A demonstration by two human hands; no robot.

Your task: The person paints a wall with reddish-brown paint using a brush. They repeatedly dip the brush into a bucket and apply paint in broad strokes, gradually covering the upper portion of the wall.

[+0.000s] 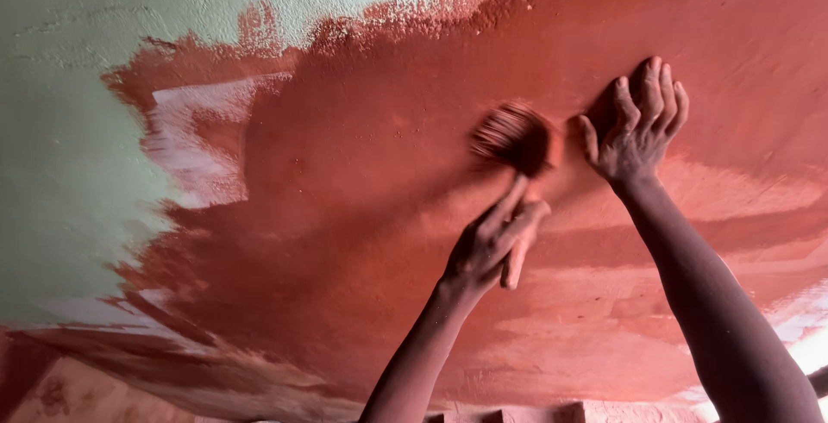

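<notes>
Left hand (493, 246) clamped on brush (516, 140), handle running up and right from it, bristles on the red-painted wall (362, 216) just left of the right hand (634, 125), which lies flat, fingers spread, holding nothing.

Rough plaster wall (78, 173), pale green at left and top. Wet red paint (362, 216) covers most of it right of the green. Pale streak (203, 143) in the paint's left edge.
</notes>
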